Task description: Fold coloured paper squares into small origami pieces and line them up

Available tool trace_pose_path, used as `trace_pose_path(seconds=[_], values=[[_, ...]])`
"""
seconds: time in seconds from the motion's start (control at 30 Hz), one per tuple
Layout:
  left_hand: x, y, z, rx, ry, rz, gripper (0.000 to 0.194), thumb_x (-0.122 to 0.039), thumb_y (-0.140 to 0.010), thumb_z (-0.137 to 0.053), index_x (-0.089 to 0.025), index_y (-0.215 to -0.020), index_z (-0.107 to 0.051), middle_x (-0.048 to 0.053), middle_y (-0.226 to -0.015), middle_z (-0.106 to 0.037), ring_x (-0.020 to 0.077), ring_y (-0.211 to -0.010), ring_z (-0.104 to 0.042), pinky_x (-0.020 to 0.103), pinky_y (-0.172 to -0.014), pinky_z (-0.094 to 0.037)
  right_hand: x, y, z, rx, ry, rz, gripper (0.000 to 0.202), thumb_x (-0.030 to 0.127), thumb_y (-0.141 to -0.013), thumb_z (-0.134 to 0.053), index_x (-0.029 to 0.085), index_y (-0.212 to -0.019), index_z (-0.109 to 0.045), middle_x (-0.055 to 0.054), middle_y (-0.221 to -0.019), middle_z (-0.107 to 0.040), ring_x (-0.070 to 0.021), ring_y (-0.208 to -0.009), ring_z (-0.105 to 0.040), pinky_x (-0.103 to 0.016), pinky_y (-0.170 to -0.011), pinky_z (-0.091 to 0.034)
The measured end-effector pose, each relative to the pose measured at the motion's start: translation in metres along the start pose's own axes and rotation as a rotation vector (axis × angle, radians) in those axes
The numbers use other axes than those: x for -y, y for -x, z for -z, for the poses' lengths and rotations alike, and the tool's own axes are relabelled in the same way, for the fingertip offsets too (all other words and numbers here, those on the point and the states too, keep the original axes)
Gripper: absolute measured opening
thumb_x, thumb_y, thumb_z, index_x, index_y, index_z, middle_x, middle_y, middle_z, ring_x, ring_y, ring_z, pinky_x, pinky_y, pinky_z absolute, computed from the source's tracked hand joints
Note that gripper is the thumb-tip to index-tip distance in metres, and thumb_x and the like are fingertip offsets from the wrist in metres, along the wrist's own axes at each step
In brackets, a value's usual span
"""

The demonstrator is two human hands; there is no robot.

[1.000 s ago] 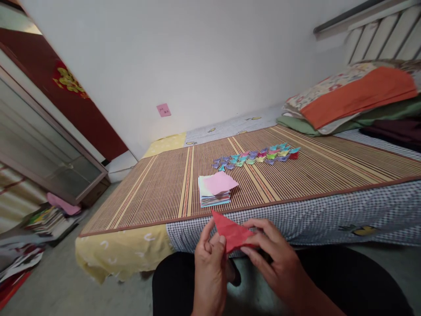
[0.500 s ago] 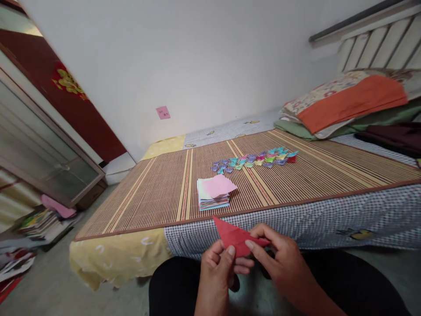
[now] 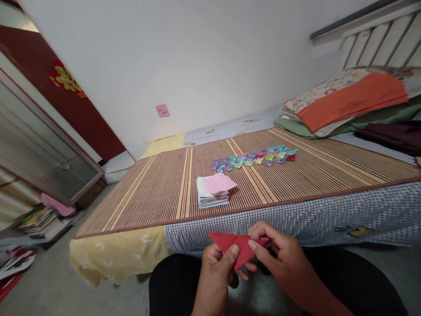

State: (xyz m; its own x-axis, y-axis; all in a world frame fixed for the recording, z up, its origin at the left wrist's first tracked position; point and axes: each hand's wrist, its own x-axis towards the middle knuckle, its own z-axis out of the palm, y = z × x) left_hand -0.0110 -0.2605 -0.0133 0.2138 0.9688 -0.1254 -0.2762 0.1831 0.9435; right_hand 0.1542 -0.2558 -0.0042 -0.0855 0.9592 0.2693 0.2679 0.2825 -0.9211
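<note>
A folded piece of red paper (image 3: pixel 241 249), roughly triangular with a point downward, is held in the air before the bed's front edge. My left hand (image 3: pixel 219 267) pinches its left part, thumb on top. My right hand (image 3: pixel 279 252) grips the right corner between thumb and fingers. Beyond the hands, a stack of square paper sheets (image 3: pixel 213 199) lies on the striped mat, with a pink sheet (image 3: pixel 219 183) askew on top. Further back, several small folded paper pieces (image 3: pixel 259 161) in many colours stand in rows.
The striped mat (image 3: pixel 158 193) covers the bed. Pillows and folded bedding (image 3: pixel 355 103) lie at the back right. A pink note (image 3: pixel 162 110) is on the wall. Books (image 3: pixel 39 224) are piled on the far left. My knees are below the bed's edge.
The red paper has turned in my hands: its left tip has dropped and moved left, and its lower corner now points further down. Both hands keep hold of it.
</note>
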Motion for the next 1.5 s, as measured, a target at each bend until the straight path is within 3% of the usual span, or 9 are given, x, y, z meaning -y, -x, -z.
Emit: trace_pose_path(seconds=[0.3, 0.4, 0.53, 0.67, 0.77, 0.97, 1.17, 1.33, 1.5], values=[[0.005, -0.002, 0.004, -0.112, -0.015, 0.052, 0.046, -0.056, -0.074, -0.085, -0.01, -0.075, -0.077, 0.006, -0.056, -0.068, 0.0147, -0.047, -0.058, 0.024, -0.05, -0.045, -0.004, -0.005, -0.003, -0.032, -0.091, -0.082, 0.012, 0.033, -0.087, -0.063, 0.022, -0.091, -0.062, -0.001, -0.079, -0.067, -0.0201, -0.074, -0.068, -0.03, -0.067, -0.054], [0.005, -0.005, 0.005, -0.152, 0.008, 0.062, 0.047, -0.057, -0.069, -0.087, -0.012, -0.075, -0.076, 0.002, -0.05, -0.061, 0.015, -0.044, -0.056, 0.025, -0.047, -0.044, -0.005, -0.009, -0.004, -0.049, -0.202, -0.115, 0.024, 0.035, -0.082, -0.07, 0.021, -0.101, -0.065, -0.002, -0.085, -0.07, -0.0203, -0.077, -0.069, -0.029, -0.067, -0.056], [0.003, -0.009, 0.005, -0.159, 0.01, 0.028, 0.042, -0.053, -0.071, -0.088, -0.012, -0.078, -0.077, 0.001, -0.051, -0.059, 0.0132, -0.044, -0.052, 0.024, -0.047, -0.041, -0.005, -0.009, -0.004, 0.021, -0.283, -0.136, 0.022, 0.042, -0.089, -0.067, 0.02, -0.09, -0.066, 0.001, -0.071, -0.064, -0.0157, -0.062, -0.06, -0.025, -0.056, -0.049], [-0.001, -0.01, 0.002, -0.097, -0.012, 0.003, 0.037, -0.046, -0.074, -0.087, -0.012, -0.073, -0.074, 0.002, -0.057, -0.063, 0.0103, -0.048, -0.049, 0.022, -0.05, -0.039, -0.007, -0.008, -0.003, -0.037, -0.285, -0.115, 0.023, 0.043, -0.089, -0.069, 0.02, -0.083, -0.066, 0.003, -0.065, -0.06, -0.0142, -0.058, -0.055, -0.024, -0.053, -0.045], [-0.006, -0.008, -0.001, -0.036, -0.054, 0.019, 0.039, -0.047, -0.075, -0.086, -0.012, -0.066, -0.071, 0.002, -0.055, -0.061, 0.0094, -0.048, -0.047, 0.022, -0.05, -0.037, -0.011, -0.011, -0.003, -0.091, -0.294, -0.104, 0.025, 0.044, -0.086, -0.073, 0.02, -0.084, -0.066, 0.001, -0.068, -0.064, -0.0154, -0.06, -0.059, -0.024, -0.055, -0.047], [-0.01, -0.007, 0.001, -0.095, -0.077, -0.059, 0.034, -0.043, -0.072, -0.089, -0.013, -0.072, -0.073, 0.0, -0.058, -0.06, 0.0091, -0.051, -0.045, 0.021, -0.052, -0.037, -0.009, -0.019, -0.002, -0.067, -0.382, -0.175, 0.041, 0.059, -0.082, -0.073, 0.02, -0.075, -0.063, 0.003, -0.058, -0.057, -0.014, -0.053, -0.054, -0.025, -0.052, -0.046], [-0.008, -0.012, 0.003, -0.091, -0.053, -0.085, 0.036, -0.045, -0.07, -0.09, -0.013, -0.075, -0.075, 0.001, -0.061, -0.061, 0.0092, -0.053, -0.046, 0.021, -0.054, -0.038, -0.005, -0.024, 0.007, -0.174, -0.431, -0.176, 0.036, 0.053, -0.083, -0.074, 0.02, -0.074, -0.066, 0.002, -0.062, -0.058, -0.0143, -0.06, -0.056, -0.026, -0.06, -0.048], [-0.009, -0.012, 0.001, 0.016, -0.143, -0.042, 0.04, -0.049, -0.071, -0.088, -0.013, -0.086, -0.08, 0.0, -0.06, -0.06, 0.0105, -0.052, -0.047, 0.023, -0.054, -0.041, -0.009, -0.026, 0.011, 0.064, -0.416, -0.199, 0.034, 0.042, -0.075, -0.08, 0.018, -0.098, -0.074, -0.006, -0.088, -0.074, -0.0221, -0.081, -0.068, -0.032, -0.074, -0.054], [-0.01, -0.009, 0.002, 0.095, -0.276, -0.033, 0.046, -0.058, -0.075, -0.083, -0.014, -0.089, -0.081, 0.002, -0.06, -0.061, 0.0146, -0.053, -0.053, 0.024, -0.051, -0.043, -0.008, -0.024, 0.013, 0.208, -0.206, -0.095, 0.017, 0.034, -0.085, -0.071, 0.018, -0.084, -0.075, -0.003, -0.079, -0.072, -0.0202, -0.077, -0.065, -0.03, -0.072, -0.049]])
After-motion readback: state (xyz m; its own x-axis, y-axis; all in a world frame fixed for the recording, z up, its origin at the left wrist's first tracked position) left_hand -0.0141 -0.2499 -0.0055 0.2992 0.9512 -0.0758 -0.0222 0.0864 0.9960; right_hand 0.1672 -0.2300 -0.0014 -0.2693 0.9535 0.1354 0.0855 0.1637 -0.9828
